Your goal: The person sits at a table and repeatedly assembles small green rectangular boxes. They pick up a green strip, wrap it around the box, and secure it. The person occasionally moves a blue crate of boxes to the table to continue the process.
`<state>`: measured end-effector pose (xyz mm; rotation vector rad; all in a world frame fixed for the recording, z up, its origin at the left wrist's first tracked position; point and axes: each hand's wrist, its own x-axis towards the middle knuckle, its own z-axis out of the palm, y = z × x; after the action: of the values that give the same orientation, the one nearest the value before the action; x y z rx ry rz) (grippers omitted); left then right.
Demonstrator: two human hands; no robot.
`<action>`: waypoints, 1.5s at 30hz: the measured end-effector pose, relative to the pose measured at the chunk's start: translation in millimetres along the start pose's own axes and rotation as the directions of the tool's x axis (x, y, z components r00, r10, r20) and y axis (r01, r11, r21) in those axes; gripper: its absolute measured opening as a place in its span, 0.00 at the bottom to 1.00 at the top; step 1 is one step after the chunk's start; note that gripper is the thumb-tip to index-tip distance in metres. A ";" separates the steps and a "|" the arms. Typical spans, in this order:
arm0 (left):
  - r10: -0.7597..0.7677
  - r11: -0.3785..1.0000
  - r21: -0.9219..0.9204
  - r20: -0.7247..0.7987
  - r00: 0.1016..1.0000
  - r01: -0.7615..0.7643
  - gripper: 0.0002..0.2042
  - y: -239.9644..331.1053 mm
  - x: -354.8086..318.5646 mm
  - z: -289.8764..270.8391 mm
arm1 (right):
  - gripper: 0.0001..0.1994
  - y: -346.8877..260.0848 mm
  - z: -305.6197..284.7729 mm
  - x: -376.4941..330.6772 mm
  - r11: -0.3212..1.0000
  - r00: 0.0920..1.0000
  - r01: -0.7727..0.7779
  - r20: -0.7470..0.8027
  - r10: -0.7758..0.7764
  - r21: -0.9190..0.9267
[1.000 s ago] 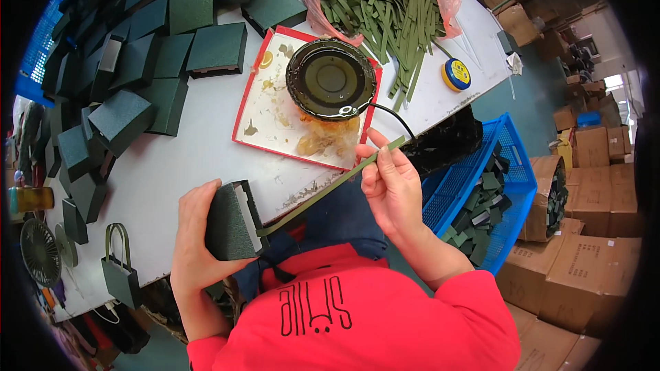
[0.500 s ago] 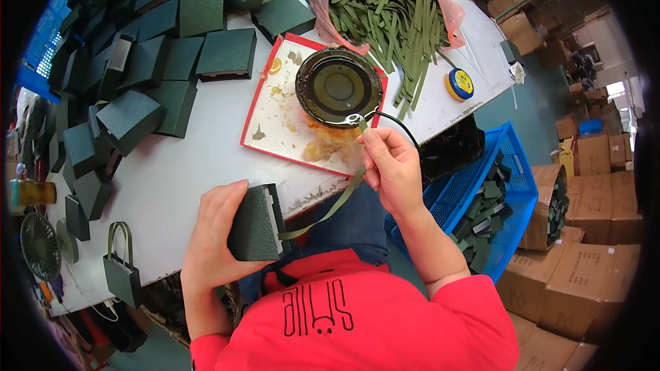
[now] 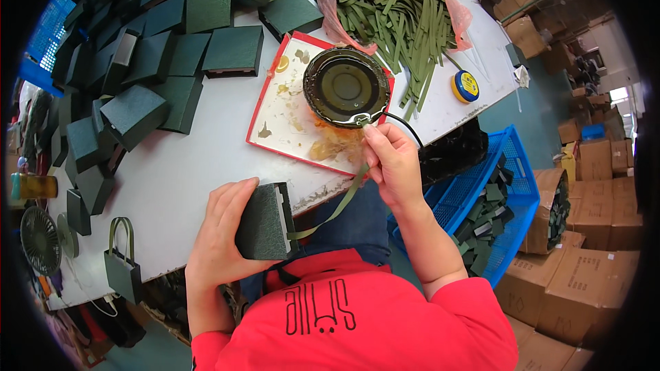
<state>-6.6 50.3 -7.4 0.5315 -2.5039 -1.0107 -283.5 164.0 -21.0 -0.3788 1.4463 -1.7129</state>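
Ribbon is now stretching from the box, gripped in the left hand, up to the glue pot. Right hand is pinching its far end, having moved up from the table edge to the pot's rim, so gluing is starting.

White worktable; teal floor; stacked cardboard boxes right; small fan left.
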 end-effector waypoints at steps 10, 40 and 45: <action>0.048 0.973 -0.225 0.019 0.999 -0.043 0.53 0.7 10.4 -4.6 | 0.08 -6.1 9.9 -42.9 0.992 0.952 -0.100 0.283 0.119 -0.082; 0.216 0.974 -0.103 0.134 0.967 -0.203 0.47 10.6 16.4 -4.6 | 0.11 3.7 27.3 -42.8 0.776 0.804 0.069 0.496 0.329 -0.627; 0.119 0.983 -0.152 0.086 0.989 -0.105 0.47 9.7 12.9 -4.4 | 0.12 -15.4 32.6 -37.9 0.827 0.718 -0.273 0.469 0.515 -0.491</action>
<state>-17.4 48.1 5.2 0.3017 -2.4838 -1.1898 -244.3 170.5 13.1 -0.6827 1.2630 -0.8258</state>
